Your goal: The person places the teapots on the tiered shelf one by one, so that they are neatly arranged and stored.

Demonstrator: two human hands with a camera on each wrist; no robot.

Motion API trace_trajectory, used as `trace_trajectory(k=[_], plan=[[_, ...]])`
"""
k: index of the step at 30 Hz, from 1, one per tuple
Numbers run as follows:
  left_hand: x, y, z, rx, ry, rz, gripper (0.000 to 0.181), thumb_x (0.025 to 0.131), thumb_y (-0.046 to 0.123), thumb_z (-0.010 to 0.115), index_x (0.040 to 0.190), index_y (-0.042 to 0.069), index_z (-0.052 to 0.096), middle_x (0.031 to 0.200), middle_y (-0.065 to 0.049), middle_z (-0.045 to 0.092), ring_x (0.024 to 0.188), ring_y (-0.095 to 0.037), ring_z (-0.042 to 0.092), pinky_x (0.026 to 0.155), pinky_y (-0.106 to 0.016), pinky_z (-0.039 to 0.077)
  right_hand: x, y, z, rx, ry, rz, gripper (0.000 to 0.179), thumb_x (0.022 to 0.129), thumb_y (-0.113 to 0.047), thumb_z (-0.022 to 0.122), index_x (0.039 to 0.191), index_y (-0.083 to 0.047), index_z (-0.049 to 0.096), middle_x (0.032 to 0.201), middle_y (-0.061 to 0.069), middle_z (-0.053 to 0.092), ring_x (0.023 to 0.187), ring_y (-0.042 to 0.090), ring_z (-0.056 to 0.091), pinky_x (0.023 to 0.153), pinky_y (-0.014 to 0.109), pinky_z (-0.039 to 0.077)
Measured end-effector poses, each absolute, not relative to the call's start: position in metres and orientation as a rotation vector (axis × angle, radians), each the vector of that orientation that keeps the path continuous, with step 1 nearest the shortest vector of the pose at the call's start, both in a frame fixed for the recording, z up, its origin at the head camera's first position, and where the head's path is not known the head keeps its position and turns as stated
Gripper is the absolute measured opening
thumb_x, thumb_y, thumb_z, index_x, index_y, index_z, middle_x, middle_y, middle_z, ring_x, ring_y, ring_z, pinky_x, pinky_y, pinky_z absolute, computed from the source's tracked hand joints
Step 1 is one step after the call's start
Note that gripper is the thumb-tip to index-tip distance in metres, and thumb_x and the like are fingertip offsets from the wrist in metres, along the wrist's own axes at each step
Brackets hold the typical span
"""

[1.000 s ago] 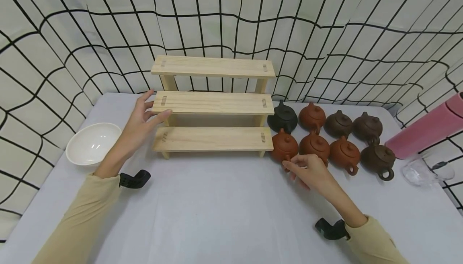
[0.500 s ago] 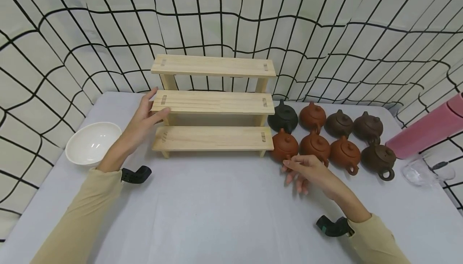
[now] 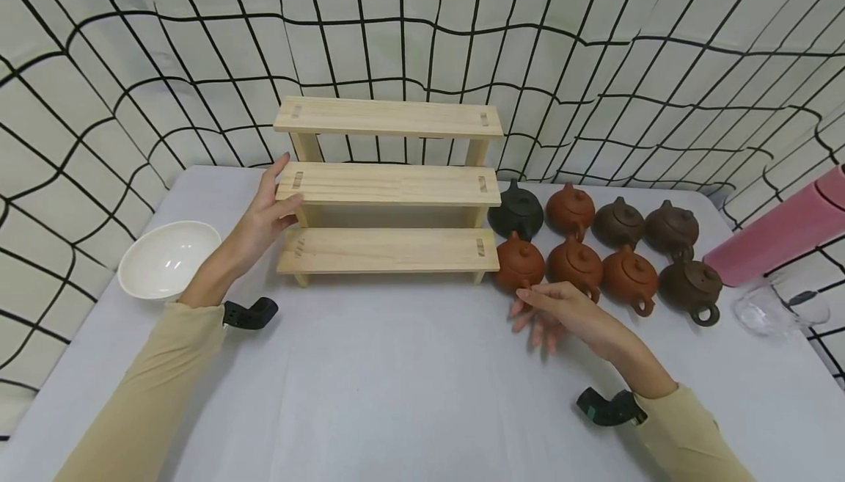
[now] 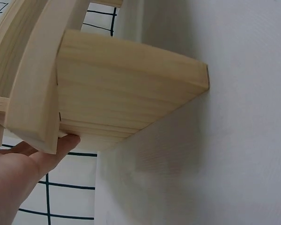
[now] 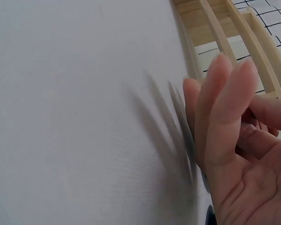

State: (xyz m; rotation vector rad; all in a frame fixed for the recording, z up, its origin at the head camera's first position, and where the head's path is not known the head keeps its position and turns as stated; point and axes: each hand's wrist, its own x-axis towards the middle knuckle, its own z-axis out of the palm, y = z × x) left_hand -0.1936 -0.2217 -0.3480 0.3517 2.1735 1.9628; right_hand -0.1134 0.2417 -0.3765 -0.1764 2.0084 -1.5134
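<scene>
A pale wooden three-tier display shelf (image 3: 389, 185) stands on the white-covered table. My left hand (image 3: 254, 225) grips the left end of its middle board, thumb at the front and fingers at the far side; the left wrist view shows a fingertip (image 4: 71, 140) against the wood beside the side panel (image 4: 122, 89). To the right of the shelf, my right hand (image 3: 571, 317) pinches the handle of the front-left reddish-brown teapot (image 3: 519, 263) between thumb and index finger. The other fingers (image 5: 225, 117) stretch out over the cloth. The hand hides most of that handle.
Several more teapots sit close together in two rows, among them a black teapot (image 3: 516, 210) and a dark brown teapot (image 3: 690, 290). Farther right are a pink cylinder (image 3: 779, 229) and a clear glass cup (image 3: 769, 313). A white bowl (image 3: 170, 260) lies left; black wire mesh (image 3: 403, 23) encloses the table.
The right hand's lower fingers have straightened and spread, while its thumb and index finger stay at the teapot handle. The left hand has shifted slightly on the shelf's end.
</scene>
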Motion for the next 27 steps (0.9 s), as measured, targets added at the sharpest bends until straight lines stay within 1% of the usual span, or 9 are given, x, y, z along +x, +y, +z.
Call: trace_trajectory(k=[8, 16, 20, 27], plan=[[-0.195, -0.219, -0.349, 0.331, 2.144, 2.003, 0.076, 0.111, 0.017, 0.033, 0.166, 0.025, -0.018, 0.173, -0.014, -0.008, 0.155, -0.033, 0.005, 0.125, -0.063, 0.006, -0.11, 0.242, -0.379, -0.159, 2.042, -1.575, 0.038, 0.11, -0.028, 0.055, 0.103, 0.008, 0.067, 0.092, 0.013, 0.074, 0.066, 0.013, 0.064, 0.055, 0.028, 0.057], [-0.195, -0.218, -0.349, 0.315, 2.143, 2.014, 0.075, 0.11, 0.017, 0.032, 0.166, 0.025, -0.018, 0.172, -0.014, -0.008, 0.154, -0.033, 0.005, 0.124, -0.062, 0.006, -0.104, 0.247, -0.379, -0.151, 2.052, -1.599, 0.039, 0.11, -0.026, 0.055, 0.103, 0.012, 0.064, 0.092, 0.015, 0.073, 0.067, 0.014, 0.063, 0.061, 0.03, 0.059], [-0.195, -0.216, -0.349, 0.321, 2.136, 2.03, 0.075, 0.11, 0.017, 0.032, 0.166, 0.024, -0.017, 0.172, -0.014, -0.008, 0.154, -0.033, 0.005, 0.124, -0.062, 0.006, -0.098, 0.251, -0.372, -0.16, 2.093, -1.572, 0.039, 0.11, -0.026, 0.055, 0.099, 0.011, 0.063, 0.091, 0.016, 0.072, 0.067, 0.015, 0.062, 0.061, 0.032, 0.06], [-0.196, -0.216, -0.349, 0.316, 2.143, 2.027, 0.075, 0.11, 0.015, 0.031, 0.166, 0.024, -0.018, 0.172, -0.013, -0.01, 0.155, -0.033, 0.003, 0.125, -0.062, 0.004, -0.087, 0.254, -0.348, -0.17, 2.168, -1.543, 0.041, 0.111, -0.026, 0.054, 0.098, 0.013, 0.061, 0.086, 0.014, 0.067, 0.067, 0.018, 0.063, 0.06, 0.035, 0.059]])
